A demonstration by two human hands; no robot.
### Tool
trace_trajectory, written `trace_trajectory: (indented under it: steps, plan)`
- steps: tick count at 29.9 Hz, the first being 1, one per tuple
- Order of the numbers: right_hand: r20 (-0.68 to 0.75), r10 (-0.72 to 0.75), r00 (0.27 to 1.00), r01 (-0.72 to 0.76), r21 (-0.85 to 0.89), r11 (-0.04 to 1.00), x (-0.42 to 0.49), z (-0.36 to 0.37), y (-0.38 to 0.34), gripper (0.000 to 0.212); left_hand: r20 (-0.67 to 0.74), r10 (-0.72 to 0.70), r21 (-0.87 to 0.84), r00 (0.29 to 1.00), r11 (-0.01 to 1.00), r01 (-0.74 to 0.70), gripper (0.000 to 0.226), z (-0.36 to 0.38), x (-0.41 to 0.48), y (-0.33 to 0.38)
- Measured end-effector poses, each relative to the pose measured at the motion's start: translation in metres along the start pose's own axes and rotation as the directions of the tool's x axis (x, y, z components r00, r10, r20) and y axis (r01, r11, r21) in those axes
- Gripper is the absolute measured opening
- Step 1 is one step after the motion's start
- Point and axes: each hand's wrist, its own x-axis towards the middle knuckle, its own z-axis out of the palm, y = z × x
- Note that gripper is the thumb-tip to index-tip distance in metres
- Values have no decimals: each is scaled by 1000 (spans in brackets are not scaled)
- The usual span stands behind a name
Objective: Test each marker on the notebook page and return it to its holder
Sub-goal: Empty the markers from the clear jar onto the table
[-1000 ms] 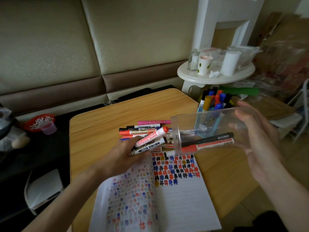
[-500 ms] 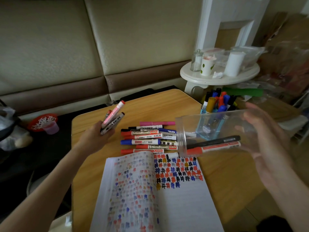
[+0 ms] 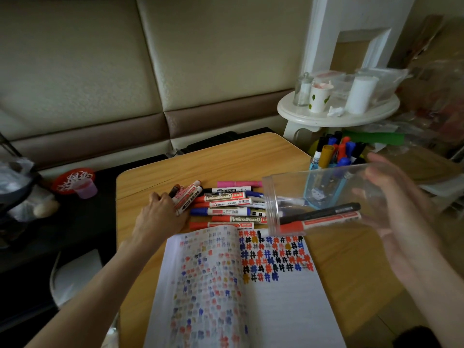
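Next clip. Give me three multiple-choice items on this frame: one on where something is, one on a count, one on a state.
1. Where is the clear jar?
A) held in the right hand above the table
B) standing upright on the sofa
C) on the white side table

2. How many things lie inside the jar?
A) none
B) two
C) five

3. What state is the notebook in?
A) shut
B) open, both pages blank
C) open, coloured marks on both pages

Answers:
1 A: the hand holds the jar's base, and the jar is tipped on its side clear of the tabletop.
2 B: one black marker and one red marker lie along its lower wall.
3 C: bold hash marks fill the top of the right page, fainter ones the left.
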Motion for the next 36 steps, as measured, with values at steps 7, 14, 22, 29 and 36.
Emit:
trace_trajectory:
  steps: [7,14,22,29,36]
  plan:
    - [23,3,1000,-3,16,1000,-3,3,-1,35,25,4,-10,1000,1000,-3,76,-5,1,-12]
    - [41,0,999,0,8,1000,-5,6,-2,36,6,28,-77,1000,997,-27,90,-4,-1,-18]
    - [37,13,999,-13,10,1000,-6,8,-3,36,-4,-3,-239,1000,971,2,101,-8,-5,-16]
    - [31,24,999,-23,-8,1000,-6,8,-2,38,-30,-28,-284,999,959,19,89,-8,-2,-15]
    - [36,36,999,-35,-29,999,-4,6,-1,39,7,-36,-309,999,950,36,102,-12,-5,-9]
